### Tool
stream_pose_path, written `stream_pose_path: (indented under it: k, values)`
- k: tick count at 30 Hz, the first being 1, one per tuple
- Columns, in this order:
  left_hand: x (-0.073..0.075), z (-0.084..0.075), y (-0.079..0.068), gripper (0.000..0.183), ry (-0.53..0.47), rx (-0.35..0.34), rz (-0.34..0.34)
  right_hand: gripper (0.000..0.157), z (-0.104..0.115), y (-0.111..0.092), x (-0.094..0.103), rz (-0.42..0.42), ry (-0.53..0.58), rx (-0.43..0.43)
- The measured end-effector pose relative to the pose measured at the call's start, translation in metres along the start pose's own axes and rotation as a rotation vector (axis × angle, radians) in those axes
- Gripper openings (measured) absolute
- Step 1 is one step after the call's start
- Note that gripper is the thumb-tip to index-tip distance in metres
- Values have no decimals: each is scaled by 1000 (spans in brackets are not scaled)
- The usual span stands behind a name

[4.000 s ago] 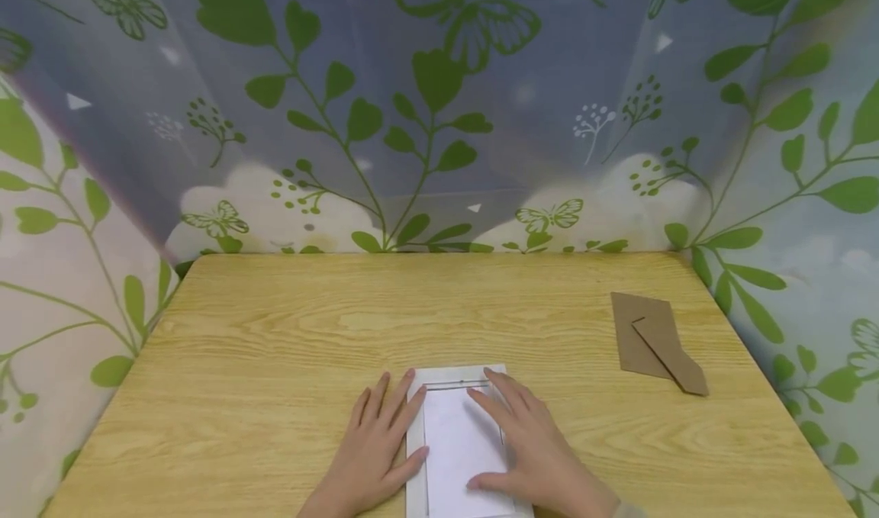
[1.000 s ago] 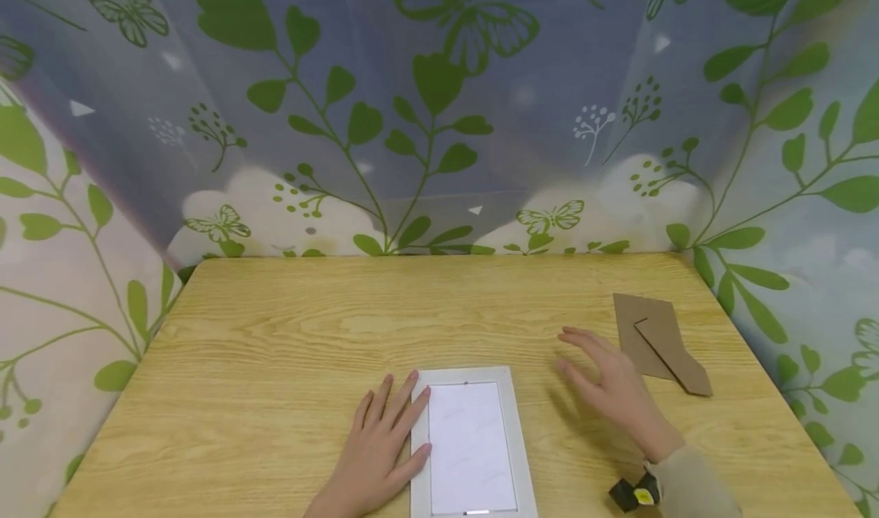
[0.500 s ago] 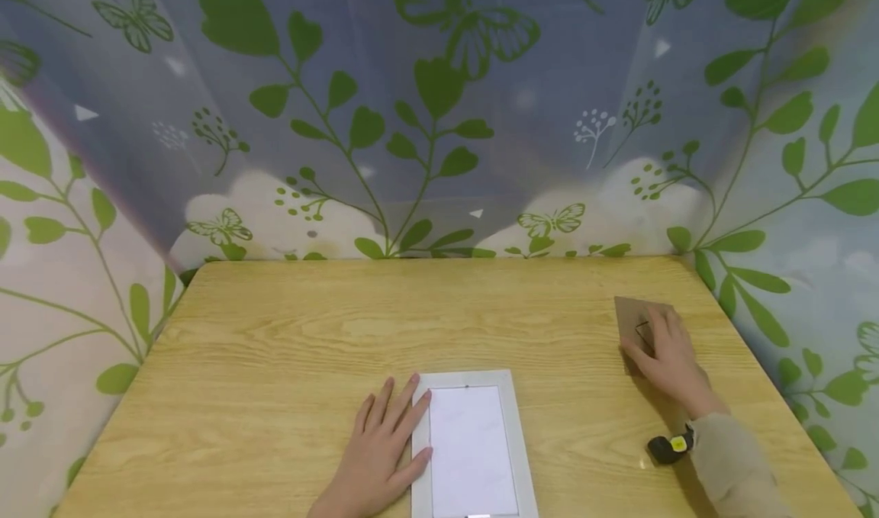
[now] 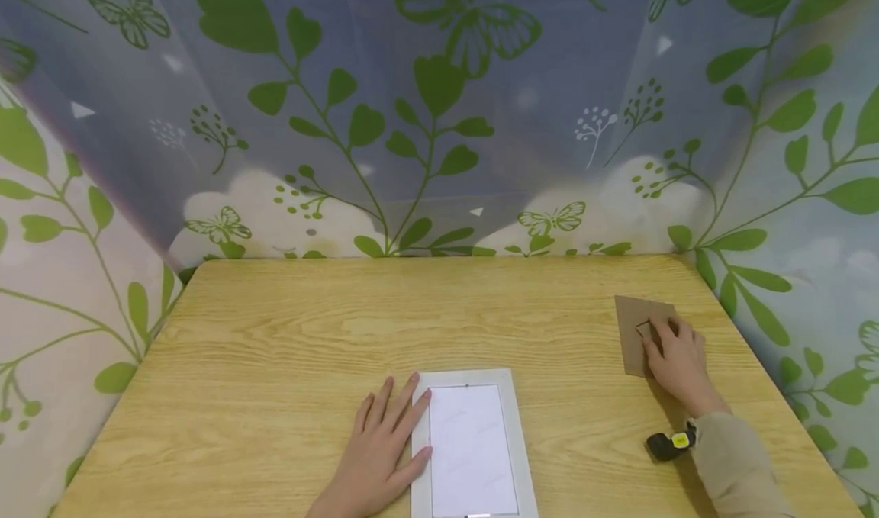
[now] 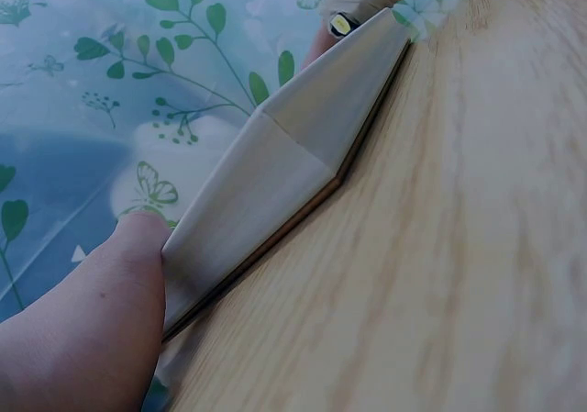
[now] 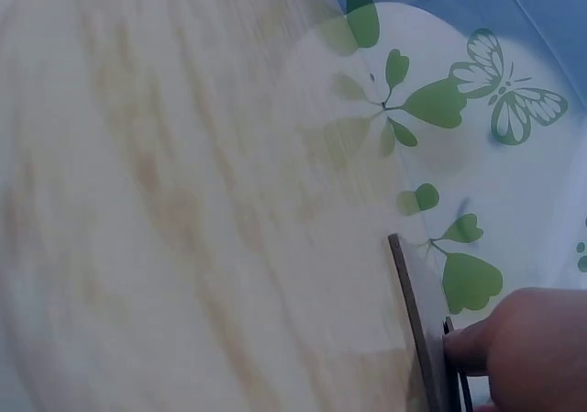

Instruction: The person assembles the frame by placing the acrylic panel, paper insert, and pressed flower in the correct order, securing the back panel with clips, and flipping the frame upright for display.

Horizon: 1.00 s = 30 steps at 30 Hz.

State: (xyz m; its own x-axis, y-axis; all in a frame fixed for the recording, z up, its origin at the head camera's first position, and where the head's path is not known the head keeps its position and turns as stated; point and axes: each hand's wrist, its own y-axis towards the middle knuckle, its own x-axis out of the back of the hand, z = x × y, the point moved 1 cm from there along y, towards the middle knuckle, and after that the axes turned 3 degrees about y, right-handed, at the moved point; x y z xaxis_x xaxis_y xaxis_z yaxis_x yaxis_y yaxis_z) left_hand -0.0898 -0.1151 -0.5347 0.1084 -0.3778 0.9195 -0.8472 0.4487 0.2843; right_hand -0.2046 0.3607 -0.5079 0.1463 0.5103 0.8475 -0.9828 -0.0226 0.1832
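A white picture frame (image 4: pixel 519 434) lies at the table's near edge, with a white sheet (image 4: pixel 472 449) filling its middle. My left hand (image 4: pixel 378 445) rests with spread, straight fingers on the frame's left side. Seen in the left wrist view, the frame's side (image 5: pixel 266 192) meets the table. On the right, a brown backing board (image 4: pixel 632 342) with a stand leg lies under my right hand (image 4: pixel 680 358). Thumb and fingers pinch the leg, most of which the hand hides. In the right wrist view the board's dark edge (image 6: pixel 415 311) shows beside a finger.
The wood-grain table (image 4: pixel 309 327) reaches back to a patterned curtain (image 4: pixel 439 121), which also runs along both sides. A black wrist device with a yellow label (image 4: pixel 671 443) hangs by the right sleeve (image 4: pixel 735 457).
My right hand has left the frame, moved right to the backing board, and its fingers have closed in on the stand leg. My left hand stays on the frame.
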Motion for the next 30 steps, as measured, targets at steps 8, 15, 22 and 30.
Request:
stream_pose_path:
  k: [8,15,22,30]
  values:
    - [1,-1,1,68,5,-6,-9,40,5,0,2,-23,-34,-29]
    - [1,-1,1,68,4,-8,-6,40,11,0,6,-42,-17,28]
    - [0,-1,1,68,-4,-9,-15,42,27,-4,12,-36,43,17]
    - [0,-1,0,67,-14,-7,-20,39,70,-8,29,-92,58,50]
